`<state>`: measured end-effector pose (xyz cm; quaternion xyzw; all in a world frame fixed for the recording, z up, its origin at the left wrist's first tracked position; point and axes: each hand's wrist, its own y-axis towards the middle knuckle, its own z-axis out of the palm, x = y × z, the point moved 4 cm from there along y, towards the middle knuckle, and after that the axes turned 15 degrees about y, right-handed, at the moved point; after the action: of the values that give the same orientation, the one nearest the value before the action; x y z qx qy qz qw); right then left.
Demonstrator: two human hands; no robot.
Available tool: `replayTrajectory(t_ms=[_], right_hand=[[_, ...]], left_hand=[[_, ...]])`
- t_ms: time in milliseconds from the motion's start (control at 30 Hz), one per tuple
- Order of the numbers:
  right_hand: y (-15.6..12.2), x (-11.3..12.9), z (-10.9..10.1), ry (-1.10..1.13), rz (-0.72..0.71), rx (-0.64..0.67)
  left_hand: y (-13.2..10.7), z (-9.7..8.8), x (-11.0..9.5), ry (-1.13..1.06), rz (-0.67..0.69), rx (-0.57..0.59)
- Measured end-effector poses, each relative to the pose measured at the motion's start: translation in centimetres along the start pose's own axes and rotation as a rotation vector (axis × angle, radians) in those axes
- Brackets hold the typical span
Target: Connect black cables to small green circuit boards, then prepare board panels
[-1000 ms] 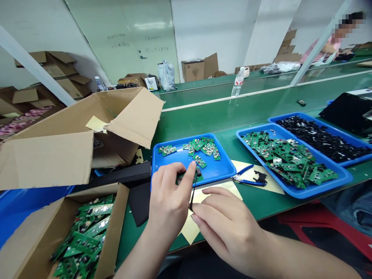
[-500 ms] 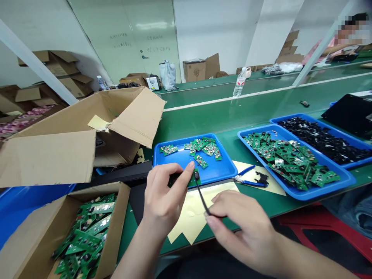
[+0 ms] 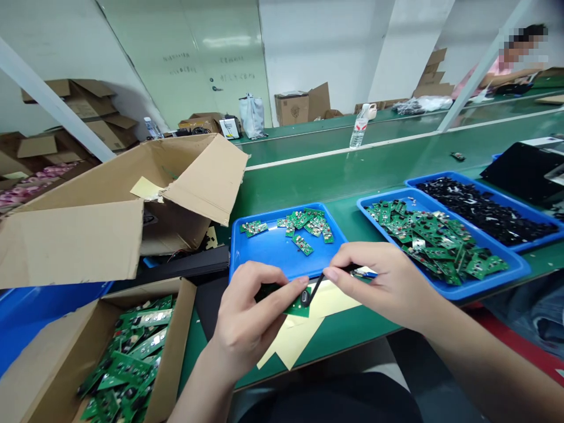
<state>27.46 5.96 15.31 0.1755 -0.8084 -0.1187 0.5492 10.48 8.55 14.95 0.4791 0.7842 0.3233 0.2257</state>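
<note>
My left hand [image 3: 251, 320] pinches a small green circuit board [image 3: 296, 306] just in front of the near blue tray [image 3: 273, 252]. A thin black strip [image 3: 318, 281] runs from a black part on the board up to my right hand [image 3: 382, 283], which grips its other end. Both hands hover over yellow paper sheets [image 3: 299, 335] at the table's front edge. The near tray holds several small green boards [image 3: 308, 224].
A cardboard box of green boards [image 3: 127, 358] sits at lower left, with a large open carton [image 3: 132, 194] behind it. To the right are a blue tray of green boards [image 3: 436, 241] and one of black parts [image 3: 480, 208]. A water bottle [image 3: 359, 126] stands beyond. Another person [image 3: 506, 64] works far right.
My right hand has swung up and to the right with the black strip, from below the board to beside the tray. My left hand dropped slightly toward me with the board.
</note>
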Motion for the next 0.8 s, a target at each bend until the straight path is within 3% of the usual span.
replayTrajectory(t_ms=[100, 400, 633, 800], right_hand=[[0.3, -0.1, 0.4, 0.023, 0.019, 0.044], [0.5, -0.8, 1.4, 0.108, 0.082, 0.083], [0.3, -0.7, 2.3, 0.253, 0.15, 0.208], [-0.1, -1.0, 1.0, 0.169, 0.142, 0.039]], left_hand=[[-0.1, 0.1, -0.1, -0.09, -0.005, 0.027], [0.6, 0.0, 0.0, -0.314, -0.074, -0.099], [0.5, 1.0, 0.4, -0.579, -0.13, -0.125], [0.1, 1.7, 1.3, -0.657, -0.221, -0.117]])
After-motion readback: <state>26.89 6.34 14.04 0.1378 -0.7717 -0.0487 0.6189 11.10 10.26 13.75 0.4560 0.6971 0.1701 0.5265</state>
